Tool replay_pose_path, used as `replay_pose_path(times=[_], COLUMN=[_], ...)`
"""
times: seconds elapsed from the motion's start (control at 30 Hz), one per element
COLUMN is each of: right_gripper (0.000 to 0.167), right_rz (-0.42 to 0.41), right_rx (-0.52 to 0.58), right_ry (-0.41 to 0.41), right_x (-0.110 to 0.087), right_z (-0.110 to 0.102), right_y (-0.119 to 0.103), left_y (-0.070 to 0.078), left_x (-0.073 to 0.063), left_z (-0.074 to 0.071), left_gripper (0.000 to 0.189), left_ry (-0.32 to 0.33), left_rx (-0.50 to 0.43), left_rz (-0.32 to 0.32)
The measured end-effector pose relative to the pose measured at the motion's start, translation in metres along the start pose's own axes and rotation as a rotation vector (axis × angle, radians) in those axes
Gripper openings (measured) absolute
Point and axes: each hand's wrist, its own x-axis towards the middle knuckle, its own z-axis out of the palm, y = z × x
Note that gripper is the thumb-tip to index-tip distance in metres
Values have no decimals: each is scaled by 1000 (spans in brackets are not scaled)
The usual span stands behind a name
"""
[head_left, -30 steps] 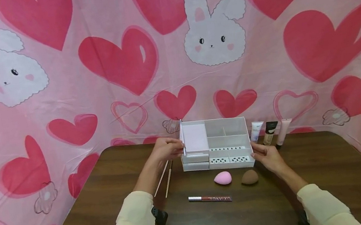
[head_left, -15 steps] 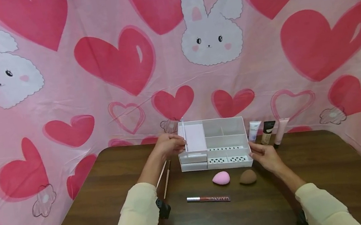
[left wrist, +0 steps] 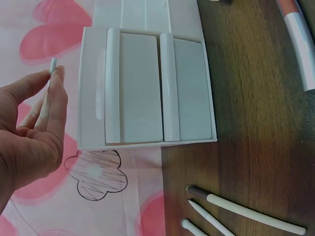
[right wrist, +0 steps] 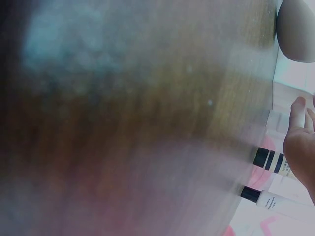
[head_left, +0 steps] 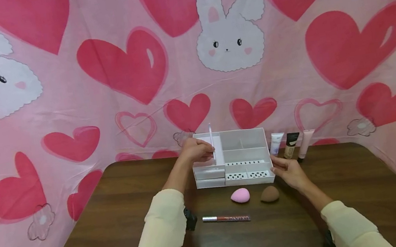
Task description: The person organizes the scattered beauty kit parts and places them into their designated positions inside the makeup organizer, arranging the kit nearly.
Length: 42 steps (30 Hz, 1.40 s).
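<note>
My left hand [head_left: 197, 151] pinches a slim white stick [head_left: 211, 138] between thumb and fingertips, upright over the left compartment of a white makeup organizer [head_left: 243, 139]. In the left wrist view the stick's pale end [left wrist: 53, 64] pokes up past the fingertips, beside the organizer's two drawers [left wrist: 140, 88]; most of it is hidden by the fingers. My right hand [head_left: 293, 174] rests its fingers against the organizer's right side, near the front corner. Its extended fingers [right wrist: 298, 110] show at the edge of the right wrist view.
In front of the organizer lie a pink makeup sponge [head_left: 241, 195], a brown sponge [head_left: 270, 194] and a lip gloss tube [head_left: 226, 219]. Three cosmetic tubes [head_left: 291, 146] stand behind the right hand. Slim brushes [left wrist: 256, 215] lie on the table [head_left: 96, 241] to the left.
My left hand has moved right with the white stick, from the organizer's left edge to over its left compartment. The right hand stays at the organizer's side. The head view has shifted slightly.
</note>
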Motion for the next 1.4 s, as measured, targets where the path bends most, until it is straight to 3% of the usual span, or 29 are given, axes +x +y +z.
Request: replay_pose_path(times=[0.2, 0.43, 0.63, 0.9, 1.4], right_gripper=[50, 50, 50, 50, 50], right_rz=[-8, 1, 4, 27, 13], right_rx=[7, 6, -8, -18, -6], right_ry=[4, 10, 18, 15, 16], right_x=[1, 3, 4, 3, 4], right_z=[0, 0, -1, 0, 2], right_y=[0, 5, 4, 3, 5], left_y=[-2, -6, -6, -9, -10], left_x=[5, 7, 7, 9, 11], left_z=[6, 10, 12, 21, 20], left_gripper=[19, 12, 12, 11, 14], left_ry=[18, -37, -32, -72, -92], left_rx=[28, 29, 83, 48, 37], left_rz=[1, -56, -56, -74, -84])
